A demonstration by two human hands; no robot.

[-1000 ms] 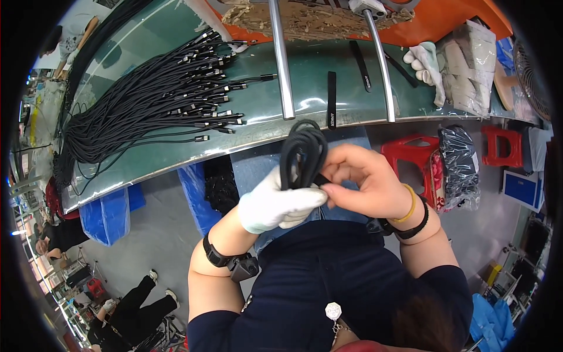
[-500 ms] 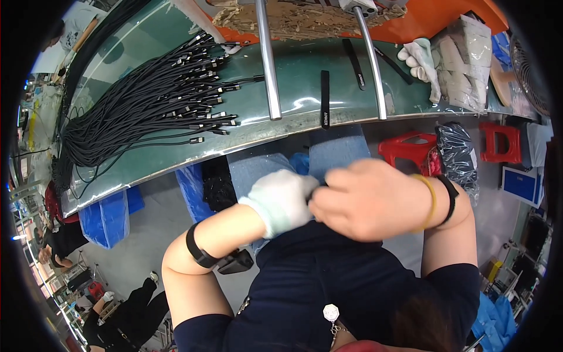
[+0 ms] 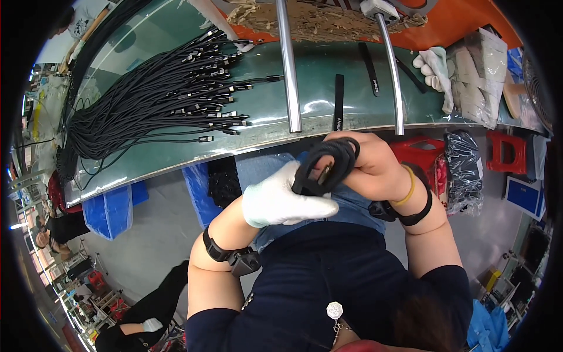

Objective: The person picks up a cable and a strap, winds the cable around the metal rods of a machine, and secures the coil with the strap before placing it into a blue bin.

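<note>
Beyond the coil [image 3: 346, 155]: strap [image 3: 339, 100], cables [image 3: 146, 100] (rod [image 3: 288, 70] between)

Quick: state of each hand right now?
Left hand, gloved: closed, holding the coiled black cable.
Right hand, bare: closed on the same coil's right side.

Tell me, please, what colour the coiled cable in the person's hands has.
The coiled cable is black; it shows best in the head view.

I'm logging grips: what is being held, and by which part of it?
A coiled black cable: the white-gloved left hand grips its lower-left end, the bare right hand its right side.
</note>
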